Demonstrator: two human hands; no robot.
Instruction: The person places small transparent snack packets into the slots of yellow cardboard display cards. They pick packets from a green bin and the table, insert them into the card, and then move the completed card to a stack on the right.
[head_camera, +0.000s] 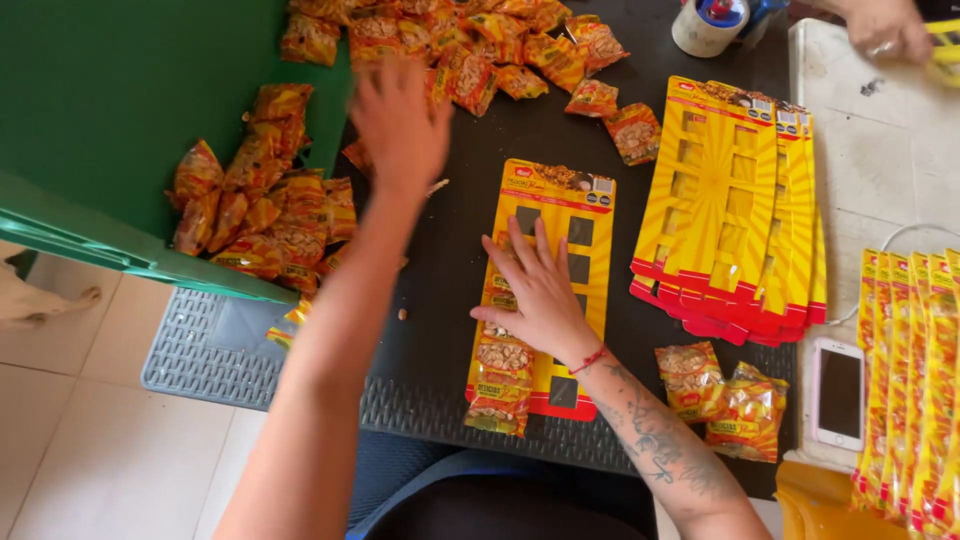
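Note:
My right hand (540, 290) lies flat, fingers spread, on a yellow and red display card (590, 215) with square cut-outs, lying on the dark tabletop. It presses on small snack packets (502, 385) fixed in a column down the card's left side. My left hand (400, 125) is stretched out, blurred, fingers apart, over the pile of orange snack packets (460, 45) at the far edge. It holds nothing that I can see.
A stack of blank display cards (725, 200) lies to the right, with more cards (915, 380) at the far right. Loose packets (255, 210) sit on a green surface, others (720, 400) by my right forearm. A phone (838, 392), a tape roll (708, 25) and another person's hand (885, 28) are nearby.

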